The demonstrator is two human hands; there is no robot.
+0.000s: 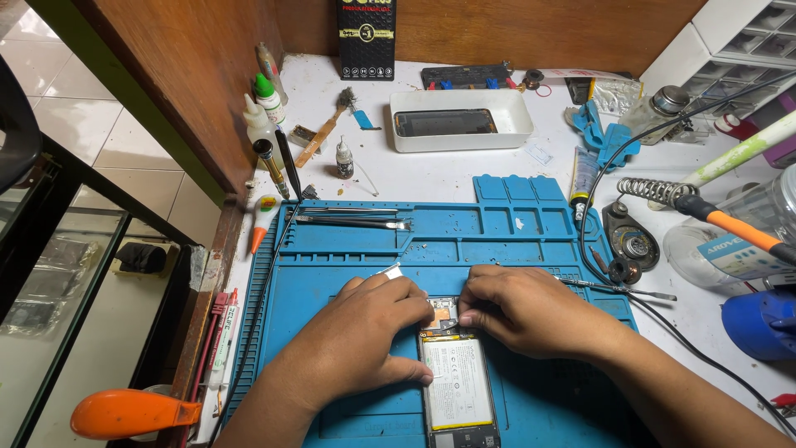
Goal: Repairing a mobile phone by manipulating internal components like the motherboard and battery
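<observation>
Fingers of the left hand (pixel 377 319) and right hand (pixel 518 309) press narrowly together on the upper end of an opened smartphone (pixel 458 373), back cover already off, battery (pixel 458 383) exposed just below them, on a blue repair mat (pixel 348 249).

A single head-worn camera looked steeply down from close above the bench (pixel 464 178), facing forward toward the wooden back wall (pixel 531 33).
</observation>
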